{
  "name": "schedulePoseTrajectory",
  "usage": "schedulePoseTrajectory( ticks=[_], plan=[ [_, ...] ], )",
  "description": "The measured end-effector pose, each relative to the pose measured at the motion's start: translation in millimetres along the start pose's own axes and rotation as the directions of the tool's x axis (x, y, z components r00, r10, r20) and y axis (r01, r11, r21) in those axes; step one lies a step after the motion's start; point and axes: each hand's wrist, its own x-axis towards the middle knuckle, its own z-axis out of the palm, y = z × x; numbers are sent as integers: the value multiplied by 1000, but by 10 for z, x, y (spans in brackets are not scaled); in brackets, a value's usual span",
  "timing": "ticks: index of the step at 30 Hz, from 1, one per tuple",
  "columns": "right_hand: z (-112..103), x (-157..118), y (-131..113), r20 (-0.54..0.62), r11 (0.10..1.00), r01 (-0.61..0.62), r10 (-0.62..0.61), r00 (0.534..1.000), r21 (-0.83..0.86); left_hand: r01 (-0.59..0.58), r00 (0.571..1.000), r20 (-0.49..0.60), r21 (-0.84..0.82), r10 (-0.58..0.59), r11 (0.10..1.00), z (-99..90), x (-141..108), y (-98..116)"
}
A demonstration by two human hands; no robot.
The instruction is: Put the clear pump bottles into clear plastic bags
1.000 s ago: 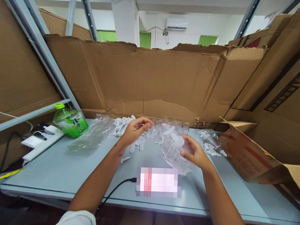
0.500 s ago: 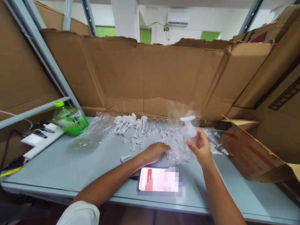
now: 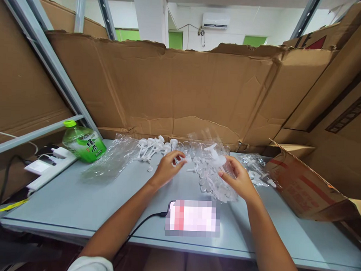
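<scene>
The right hand (image 3: 239, 181) gripped a small pump bottle (image 3: 219, 162) at one o'clock from the phone (image 3: 192, 217); the left hand (image 3: 167, 168) pinched a small white piece among the scattered parts (image 3: 152, 148), fitting parts together.

- I see a green bottle (image 3: 84, 144) with a lime cap, far left.
- White plastic pieces (image 3: 152, 148) on my grey table (image 3: 77, 203).
- Brown cardboard (image 3: 184, 92) behind; clear bag (image 3: 111, 160).

Our hands among small plastic parts
Our right hand (image 3: 239, 181) grips a clear pump bottle (image 3: 219, 162); our left hand (image 3: 167, 166) touches white caps (image 3: 171, 148) on the table (image 3: 77, 203).
</scene>
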Motion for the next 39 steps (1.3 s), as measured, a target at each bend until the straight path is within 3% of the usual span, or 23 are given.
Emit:
schedulePoseTrajectory(
  ticks=[3, 6, 10, 13, 16, 19, 22, 28, 32, 36, 39],
  plan=[
    [-19, -14, -18, 113, 999, -21, 26, 993, -47, -7, 948, -311, -217, -63, 976, -236, 56, 65],
    [-22, -34, -40, 259, 1000, -2, 10, 966, -29, -37, 916, -377, -412, -133, 911, -361, 77, 76],
    [11, -56, -101, 410, 999, 27, -33, 911, 22, 16, 949, -258, -538, -182, 843, -396, 66, 22],
    [45, -58, -144, 451, 998, 48, -65, 890, 48, 140, 987, 21, -576, -157, 805, -420, 37, -3],
    [63, -53, -154, 449, 997, 52, -70, 891, 52, 268, 939, 333, -547, -88, 793, -450, 4, 12],
    [66, -55, -144, 437, 997, 55, -77, 896, 62, 293, 887, 459, -498, -38, 816, -457, -24, 45],
    [65, -61, -126, 407, 997, 38, -62, 911, 67, 298, 871, 491, -485, -26, 822, -436, -45, 62],
    [60, -43, -49, 205, 988, 21, -53, 977, 155, 271, 939, 344, -672, -34, 689, -336, -70, 45],
    [76, -23, -14, 49, 961, 24, -39, 998, 276, 324, 903, 428, -636, -29, 700, -230, -101, 62],
    [162, -35, -57, 77, 918, -43, 14, 997, 394, 367, 859, 512, -591, -17, 719, -78, -155, 131],
    [254, -65, -142, 160, 906, -103, 40, 986, 411, 329, 906, 420, -640, -42, 695, 0, -186, 226]
  ],
)
